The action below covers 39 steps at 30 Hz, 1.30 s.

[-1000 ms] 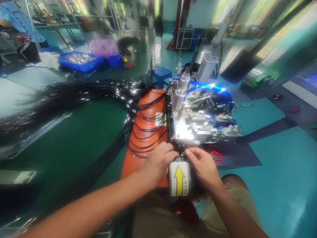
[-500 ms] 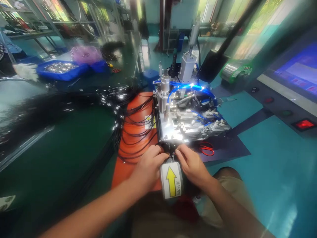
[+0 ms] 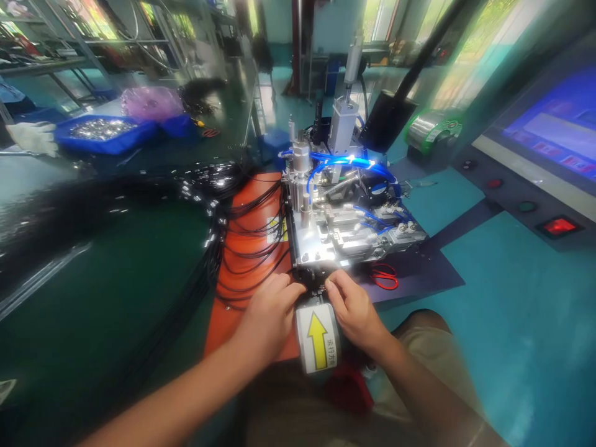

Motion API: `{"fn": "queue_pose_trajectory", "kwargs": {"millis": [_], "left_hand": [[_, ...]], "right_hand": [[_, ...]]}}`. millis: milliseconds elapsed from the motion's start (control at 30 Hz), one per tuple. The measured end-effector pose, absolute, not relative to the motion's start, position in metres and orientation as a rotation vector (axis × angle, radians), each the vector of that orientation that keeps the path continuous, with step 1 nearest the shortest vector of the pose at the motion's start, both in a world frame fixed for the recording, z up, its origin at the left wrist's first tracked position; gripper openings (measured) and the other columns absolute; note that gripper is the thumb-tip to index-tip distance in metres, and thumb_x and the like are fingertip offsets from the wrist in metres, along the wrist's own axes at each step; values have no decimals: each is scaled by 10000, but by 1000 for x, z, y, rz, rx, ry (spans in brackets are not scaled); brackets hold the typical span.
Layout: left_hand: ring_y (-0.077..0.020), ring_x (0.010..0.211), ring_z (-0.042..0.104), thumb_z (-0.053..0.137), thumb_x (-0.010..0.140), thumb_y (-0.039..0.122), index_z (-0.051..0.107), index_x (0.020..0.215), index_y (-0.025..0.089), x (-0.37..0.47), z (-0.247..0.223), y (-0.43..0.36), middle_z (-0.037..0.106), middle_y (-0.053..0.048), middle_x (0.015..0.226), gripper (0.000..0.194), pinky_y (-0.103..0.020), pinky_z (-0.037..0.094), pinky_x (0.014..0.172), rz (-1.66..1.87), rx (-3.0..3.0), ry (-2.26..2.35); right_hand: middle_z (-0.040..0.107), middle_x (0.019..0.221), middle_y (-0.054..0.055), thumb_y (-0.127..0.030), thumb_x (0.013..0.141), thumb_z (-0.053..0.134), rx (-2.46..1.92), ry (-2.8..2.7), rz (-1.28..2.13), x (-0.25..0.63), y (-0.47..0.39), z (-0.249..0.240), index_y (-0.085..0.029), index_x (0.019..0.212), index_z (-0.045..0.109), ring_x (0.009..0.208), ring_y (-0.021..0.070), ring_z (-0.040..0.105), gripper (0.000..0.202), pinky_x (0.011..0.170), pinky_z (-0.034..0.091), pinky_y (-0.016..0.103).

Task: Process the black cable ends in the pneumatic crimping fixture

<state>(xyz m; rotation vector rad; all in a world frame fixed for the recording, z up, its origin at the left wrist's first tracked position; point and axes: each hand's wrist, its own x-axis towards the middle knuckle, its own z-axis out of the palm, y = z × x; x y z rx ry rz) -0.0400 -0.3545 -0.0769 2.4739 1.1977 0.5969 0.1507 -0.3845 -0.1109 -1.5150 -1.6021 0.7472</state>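
Note:
My left hand [image 3: 274, 310] is closed at the front edge of a metal machine [image 3: 344, 230], thumb and fingers pinched together; what they hold is too small to make out. Close to its right, my right hand [image 3: 352, 308] is also pinched, at a small dark fitting on the machine's front. Below and between the hands is a rounded part with a white label and a yellow arrow [image 3: 317, 341]. Thin black cables [image 3: 246, 253] lie in loops over an orange surface [image 3: 233, 326] left of the machine.
Red-handled scissors [image 3: 385, 277] lie right of the machine. At the right stands a control panel with a lit screen [image 3: 559, 130]. A blue tray [image 3: 107, 146] of small shiny parts and another person's gloved hand [image 3: 35, 136] are at the far left.
The whole view has shifted slightly, so the scene sits further left. My left hand has drawn a little away from my right hand, widening the gap between them.

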Motion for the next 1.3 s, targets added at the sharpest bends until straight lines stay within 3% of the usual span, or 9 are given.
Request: {"fn": "queue_pose_trajectory", "kwargs": {"millis": [200, 633, 967, 1300], "left_hand": [[-182, 816, 519, 465, 904, 44, 676, 942, 152, -41, -81, -354, 560, -42, 810, 241, -279, 445, 702, 640, 2467, 1163], [-236, 901, 525, 470, 877, 53, 701, 992, 160, -39, -68, -353, 587, -76, 885, 279, -377, 462, 810, 363, 2558, 1296], [-209, 885, 541, 433, 882, 42, 701, 1050, 169, -41, -63, -354, 613, -78, 925, 341, -343, 467, 786, 330, 2585, 1269], [-200, 853, 598, 440, 898, 52, 714, 994, 163, -39, -54, -355, 649, -70, 885, 311, -318, 479, 767, 357, 2571, 1260]], "right_hand": [[484, 711, -31, -298, 990, 385, -1562, -1545, 759, 147, -386, -114, -221, 807, 451, 652, 142, 469, 210, 634, 368, 263], [464, 663, -41, -332, 927, 420, -1569, -1358, 887, 141, -382, -117, -225, 729, 427, 639, 149, 467, 225, 612, 368, 263], [515, 654, -27, -322, 873, 431, -1585, -1280, 795, 135, -379, -119, -214, 699, 467, 641, 159, 503, 208, 598, 391, 267], [505, 660, -28, -346, 902, 416, -1568, -1328, 766, 137, -379, -122, -214, 705, 461, 645, 159, 503, 241, 600, 379, 268]]}}
